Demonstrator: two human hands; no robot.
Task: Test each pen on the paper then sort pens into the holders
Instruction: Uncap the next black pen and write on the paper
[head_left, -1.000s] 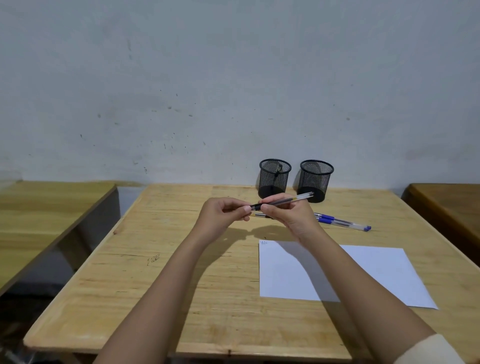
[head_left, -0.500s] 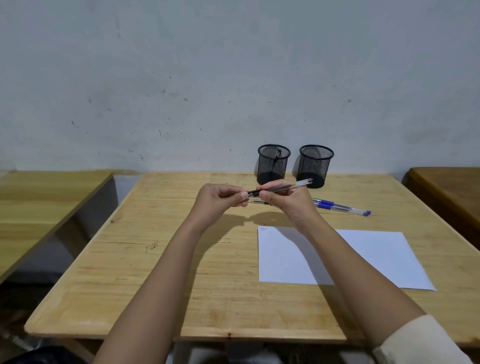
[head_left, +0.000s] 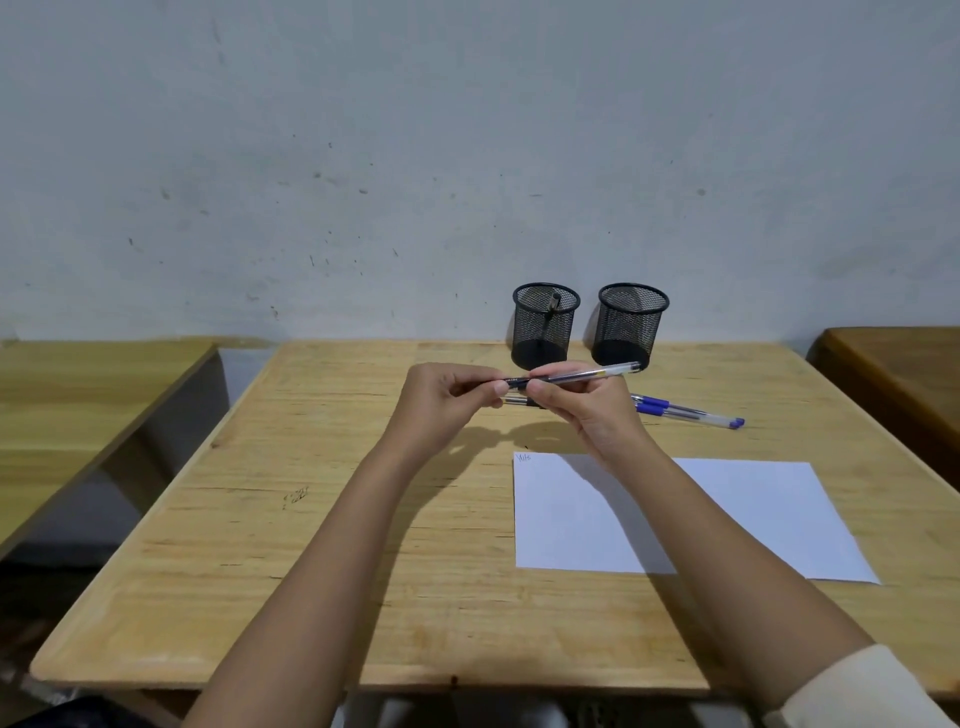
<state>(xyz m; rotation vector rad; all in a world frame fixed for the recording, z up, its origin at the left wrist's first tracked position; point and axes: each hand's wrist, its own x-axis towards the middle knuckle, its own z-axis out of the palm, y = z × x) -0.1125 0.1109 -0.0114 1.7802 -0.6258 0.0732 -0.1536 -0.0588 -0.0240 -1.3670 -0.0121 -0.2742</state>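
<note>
Holding a clear plastic pen (head_left: 597, 374) above the wooden counter (head_left: 311, 519), your left hand (head_left: 441, 402) pinching its dark end, your right hand (head_left: 592, 415) gripping its barrel, 2 black mesh holders (head_left: 544, 325) just behind, white paper sheet (head_left: 753, 514) nearer you.

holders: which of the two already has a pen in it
The left holder, farther from the blue pens: a dark pen end shows just below its rim. The right holder shows no pen inside.

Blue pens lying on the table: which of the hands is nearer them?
Right. The right hand sits just left of the blue pens; the left hand is farther left, beyond it.
</note>
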